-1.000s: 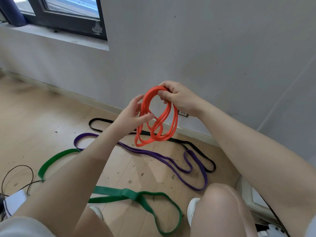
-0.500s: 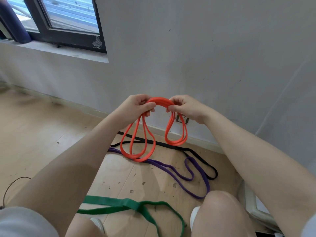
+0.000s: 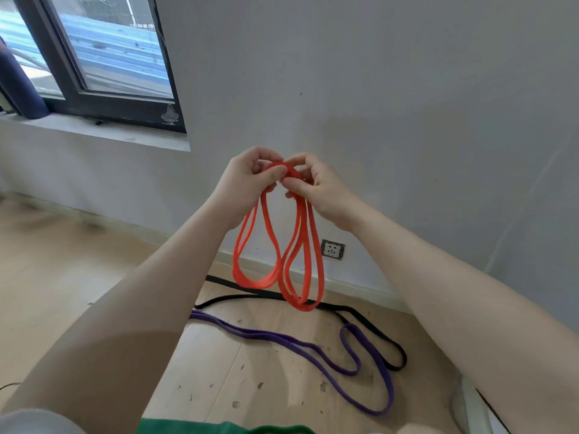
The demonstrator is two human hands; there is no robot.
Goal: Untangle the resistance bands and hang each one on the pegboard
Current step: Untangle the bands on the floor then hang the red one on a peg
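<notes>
Two hanging loops now drop from the top of the thin orange rubber resistance band point(image 3: 275, 245), where a second ago it was a crossed, bunched coil held mainly by the right hand point(image 3: 316, 189). Both hands have risen and drawn together; half a second ago they stood slightly apart along the band's top arc, and now they nearly touch. The left hand point(image 3: 247, 183) has its grip curled round the band's top bend, thumb laid over it, while the right hand pinches the same bend from the other side. I judge the coil is being sorted into orderly loops, so this band looks close to free; hanging has not begun and no pegboard is in view.

The orange band is narrow, flat and matte, falling in smooth teardrop curves that overlap near their bottoms. On the pale wooden floor point(image 3: 78, 277) lie a flat black rubber band point(image 3: 369, 324) and a wider purple rubber band point(image 3: 313, 343), both limp and snaking, apparently crossing each other. A broad green band point(image 3: 219, 427) shows at the bottom edge.
</notes>
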